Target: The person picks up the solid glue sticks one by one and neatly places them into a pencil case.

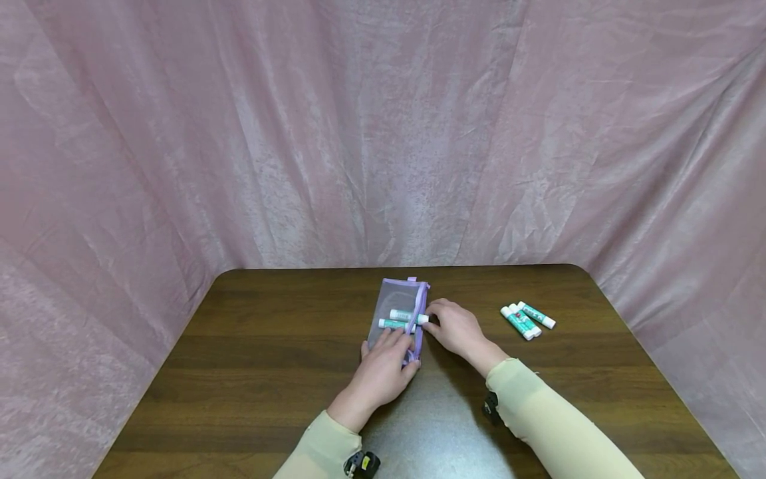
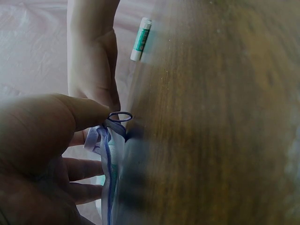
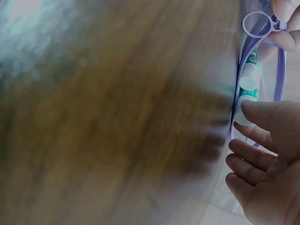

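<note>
A purple-edged mesh zip pouch (image 1: 389, 296) lies on the table with its zipped side toward the right. My left hand (image 1: 383, 367) grips its near end, thumb by the zipper and fingers on the mesh. My right hand (image 1: 457, 328) pinches the white end of a glue stick (image 1: 402, 315) between thumb and index finger, at the pouch mouth. Most of that green-and-white stick is within the pouch. Beside it, another glue stick (image 1: 390, 324) lies in the pouch, partly hidden. A purple pull ring (image 3: 255, 24) shows by the left fingers in the right wrist view.
Three more glue sticks (image 1: 518, 324) lie close together on the right of the brown wooden table (image 1: 269, 346). A pink curtain (image 1: 383, 133) hangs behind the table and along its sides.
</note>
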A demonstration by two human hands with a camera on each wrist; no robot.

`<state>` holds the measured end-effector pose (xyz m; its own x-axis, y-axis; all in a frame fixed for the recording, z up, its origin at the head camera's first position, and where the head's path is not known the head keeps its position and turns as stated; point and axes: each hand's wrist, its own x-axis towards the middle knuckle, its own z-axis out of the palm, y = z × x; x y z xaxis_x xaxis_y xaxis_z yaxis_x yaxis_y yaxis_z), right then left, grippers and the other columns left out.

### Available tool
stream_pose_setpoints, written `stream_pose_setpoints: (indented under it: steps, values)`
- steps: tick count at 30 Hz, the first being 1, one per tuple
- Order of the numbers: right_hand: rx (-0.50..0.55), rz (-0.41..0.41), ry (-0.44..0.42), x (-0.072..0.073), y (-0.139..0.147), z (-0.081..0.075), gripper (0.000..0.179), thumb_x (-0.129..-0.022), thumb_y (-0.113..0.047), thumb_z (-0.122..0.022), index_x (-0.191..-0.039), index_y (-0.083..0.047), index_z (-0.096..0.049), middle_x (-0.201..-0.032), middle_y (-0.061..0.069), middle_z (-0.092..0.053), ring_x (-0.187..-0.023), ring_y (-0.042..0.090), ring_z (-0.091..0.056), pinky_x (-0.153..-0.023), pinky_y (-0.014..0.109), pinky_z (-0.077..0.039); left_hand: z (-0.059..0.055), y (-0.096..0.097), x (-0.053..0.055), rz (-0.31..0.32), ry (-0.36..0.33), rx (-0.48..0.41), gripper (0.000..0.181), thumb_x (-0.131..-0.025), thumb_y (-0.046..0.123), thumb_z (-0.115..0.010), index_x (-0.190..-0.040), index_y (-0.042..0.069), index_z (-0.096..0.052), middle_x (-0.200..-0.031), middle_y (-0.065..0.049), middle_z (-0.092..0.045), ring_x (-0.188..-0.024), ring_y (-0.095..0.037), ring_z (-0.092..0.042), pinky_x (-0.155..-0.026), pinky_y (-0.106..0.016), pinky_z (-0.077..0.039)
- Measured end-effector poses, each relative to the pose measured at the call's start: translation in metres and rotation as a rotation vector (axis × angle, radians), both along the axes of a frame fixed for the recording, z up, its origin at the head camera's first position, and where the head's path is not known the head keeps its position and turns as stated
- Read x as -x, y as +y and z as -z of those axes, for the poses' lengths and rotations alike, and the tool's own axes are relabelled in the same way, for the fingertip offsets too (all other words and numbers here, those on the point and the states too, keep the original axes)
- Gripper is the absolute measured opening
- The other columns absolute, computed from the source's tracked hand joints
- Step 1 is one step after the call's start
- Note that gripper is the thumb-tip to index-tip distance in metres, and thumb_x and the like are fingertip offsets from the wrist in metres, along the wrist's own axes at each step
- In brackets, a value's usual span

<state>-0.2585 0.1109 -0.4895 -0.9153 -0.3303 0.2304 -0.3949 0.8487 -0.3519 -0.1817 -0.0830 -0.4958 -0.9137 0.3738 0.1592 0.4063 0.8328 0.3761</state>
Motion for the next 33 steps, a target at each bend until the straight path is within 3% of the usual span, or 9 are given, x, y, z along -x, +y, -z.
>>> stream_pose_setpoints:
  steps: [16,26,33]
  values:
    - [0.013,0.026,0.008,0.002,0.002,0.001,0.019,-0.091,-0.028,-0.078,-0.1,-0.012,-0.073,-0.121,0.006,-0.067,-0.11,0.026,-0.065,-0.084,0.046,-0.053,-0.001,-0.001,0.0,0.002,-0.005,0.003,0.021,-0.097,0.041,-0.067,-0.107,0.024,-0.058,-0.152,-0.01,-0.048,-0.142,-0.042,-0.038,-0.097,-0.081,-0.027]
    - [0.046,0.017,-0.061,0.004,-0.005,-0.001,0.02,-0.093,-0.029,-0.076,-0.105,-0.014,-0.074,-0.123,0.005,-0.066,-0.113,0.025,-0.064,-0.091,0.046,-0.051,-0.002,0.0,-0.001,0.005,-0.015,0.001,0.021,-0.097,0.039,-0.067,-0.107,0.023,-0.058,-0.151,-0.011,-0.048,-0.142,-0.042,-0.037,-0.097,-0.081,-0.027]
    - [0.065,0.004,-0.062,0.008,-0.007,0.003,0.017,-0.093,-0.029,-0.075,-0.105,-0.017,-0.075,-0.123,0.003,-0.067,-0.114,0.023,-0.063,-0.092,0.046,-0.05,-0.003,0.0,0.0,0.003,-0.015,0.006,0.02,-0.098,0.039,-0.066,-0.108,0.023,-0.058,-0.151,-0.011,-0.048,-0.142,-0.041,-0.037,-0.098,-0.08,-0.027]
